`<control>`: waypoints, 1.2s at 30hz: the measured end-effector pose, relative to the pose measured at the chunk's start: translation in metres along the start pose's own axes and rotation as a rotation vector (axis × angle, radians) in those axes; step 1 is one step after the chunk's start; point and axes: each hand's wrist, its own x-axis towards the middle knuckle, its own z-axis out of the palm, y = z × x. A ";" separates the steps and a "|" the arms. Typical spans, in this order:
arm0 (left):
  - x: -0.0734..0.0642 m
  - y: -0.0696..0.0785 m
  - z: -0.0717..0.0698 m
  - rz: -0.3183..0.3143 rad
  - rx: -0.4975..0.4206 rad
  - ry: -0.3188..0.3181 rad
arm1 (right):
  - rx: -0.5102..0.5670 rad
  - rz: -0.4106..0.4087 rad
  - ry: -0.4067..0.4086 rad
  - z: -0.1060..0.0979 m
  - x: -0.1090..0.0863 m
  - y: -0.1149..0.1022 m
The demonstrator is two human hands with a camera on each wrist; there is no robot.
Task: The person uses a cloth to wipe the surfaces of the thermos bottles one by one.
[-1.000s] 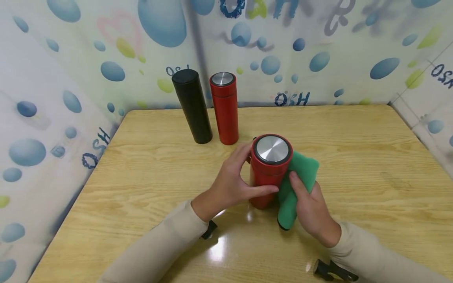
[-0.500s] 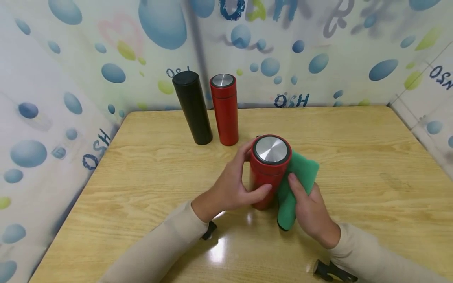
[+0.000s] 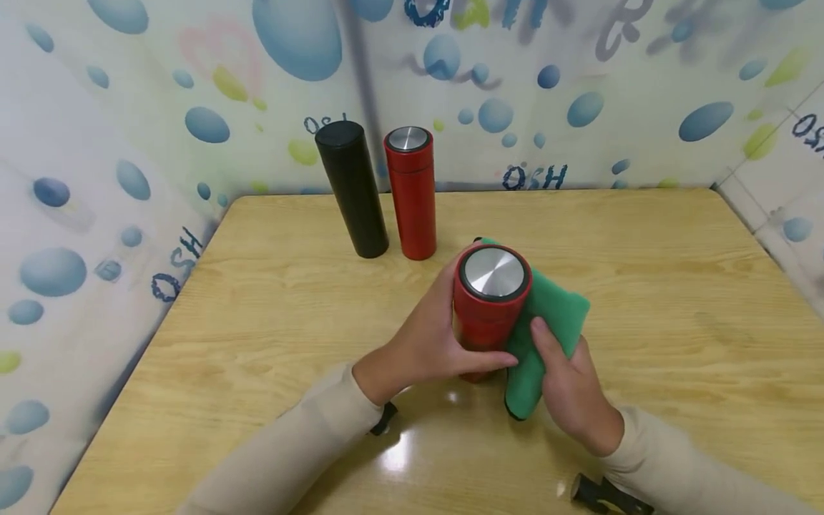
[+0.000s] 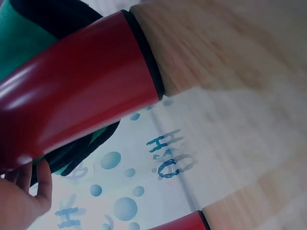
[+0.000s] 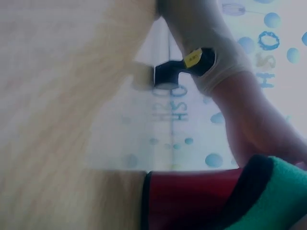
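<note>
A red thermos flask (image 3: 489, 322) with a silver lid top stands near the table's middle. My left hand (image 3: 428, 343) grips it from the left, thumb across its front and fingers behind. Against its right side my right hand (image 3: 573, 393) holds a folded green cloth (image 3: 560, 307) with dark edging, thumb on top. A bit of the cloth also shows behind the flask. In the left wrist view the flask (image 4: 86, 91) lies across the picture, fingertips (image 4: 44, 184) at its side. The right wrist view has the cloth (image 5: 276, 199) wrapped partly over the flask (image 5: 187, 191).
Behind stand a black flask (image 3: 354, 189) and a slimmer red flask (image 3: 413, 197), side by side. The wooden table (image 3: 257, 286) meets a patterned wall covering (image 3: 515, 71) at its back and sides. Black wrist cameras (image 3: 605, 493) hang under the sleeves.
My left thumb draws back along the flask's front, then reaches across it again toward the cloth. More green cloth shows behind the flask now. The back flasks stay put.
</note>
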 end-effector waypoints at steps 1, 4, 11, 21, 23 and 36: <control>0.001 0.000 0.000 -0.002 0.001 0.006 | 0.009 0.001 -0.007 0.000 0.000 -0.001; 0.003 0.001 -0.002 -0.010 0.010 0.025 | 0.030 0.026 -0.029 -0.001 0.000 -0.005; 0.003 0.003 -0.009 0.064 0.237 0.071 | 0.023 0.064 0.047 -0.004 0.003 -0.006; 0.006 0.015 -0.021 -0.062 0.661 0.096 | 0.142 -0.030 0.155 -0.006 0.005 -0.002; 0.007 0.015 -0.021 -0.111 0.699 0.068 | 0.156 -0.112 0.163 -0.007 0.004 0.001; 0.002 0.014 -0.014 -0.254 0.753 -0.109 | 0.027 -0.358 0.031 -0.002 0.004 0.009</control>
